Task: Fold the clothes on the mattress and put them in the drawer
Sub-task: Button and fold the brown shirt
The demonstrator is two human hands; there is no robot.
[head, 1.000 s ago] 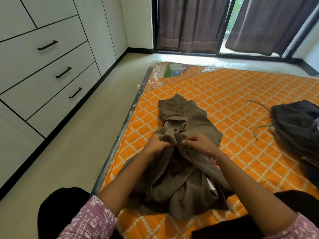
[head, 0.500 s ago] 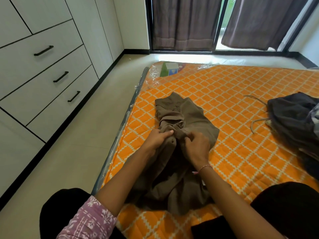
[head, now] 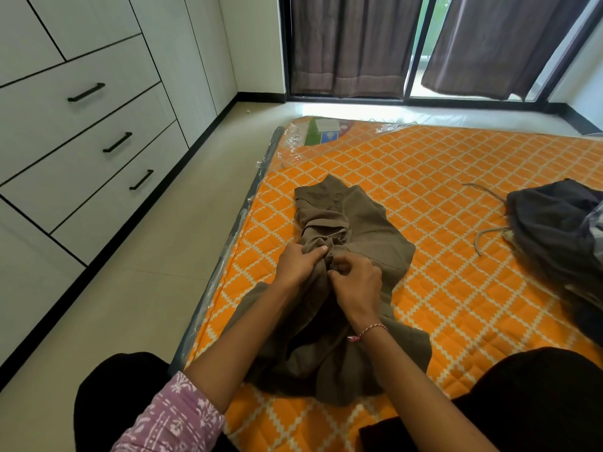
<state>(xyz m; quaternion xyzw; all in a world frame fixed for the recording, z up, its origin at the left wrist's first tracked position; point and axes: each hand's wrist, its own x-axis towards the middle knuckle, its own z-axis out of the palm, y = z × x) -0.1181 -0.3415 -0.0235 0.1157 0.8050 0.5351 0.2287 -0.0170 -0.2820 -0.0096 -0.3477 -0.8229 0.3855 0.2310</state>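
I see dark brown curtains hanging over the glass door. Loose clear plastic wrap sits crumpled nearby, over a green printed label.

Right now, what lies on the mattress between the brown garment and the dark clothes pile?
In the head view, only bare orange quilted mattress lies between the brown garment and the dark clothes pile; the grey drawstrings stay beside the pile.

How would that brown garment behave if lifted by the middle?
Probably floppy: the brown garment bunches into soft folds where both hands pinch it. It looks light, and unlikely to slide on the quilted mattress.
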